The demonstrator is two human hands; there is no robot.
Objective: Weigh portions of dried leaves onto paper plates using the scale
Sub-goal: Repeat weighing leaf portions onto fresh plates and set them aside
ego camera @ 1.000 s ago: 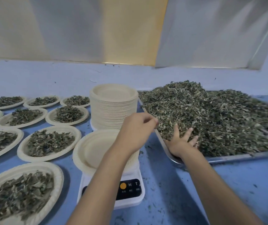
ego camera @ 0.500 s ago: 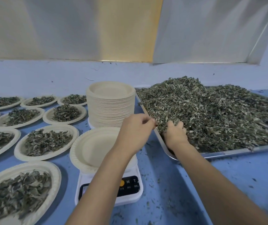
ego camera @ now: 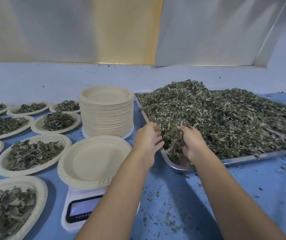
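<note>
**A:** Where's the portion at this point?

**B:** Not on the plate yet. The left hand (ego camera: 147,138) and right hand (ego camera: 193,143) are both sunk in the dried leaves (ego camera: 225,118) at the near-left corner of the metal tray (ego camera: 242,159), which takes up the right side of the table (ego camera: 242,196). The fingers of both are curled inward, cupping one clump between the palms. The fingertips are mostly buried, so how tightly they close I cannot tell.

**A:** And the target?

**B:** The empty paper plate (ego camera: 93,158) sits on the scale (ego camera: 80,211) near the table's front edge, just left of the tray corner.

**A:** What worries you?

**B:** The carry. The clump is loose and flaky, so lifting it over the tray rim and across the gap would likely shed bits onto the table. The left forearm crosses above the scale and hides part of its display; a nudge could shift the plate or disturb the reading. And a two-handed scoop may well overshoot the weight, judging by the modest heaps on the filled plates (ego camera: 35,151) toward the left edge.
</note>
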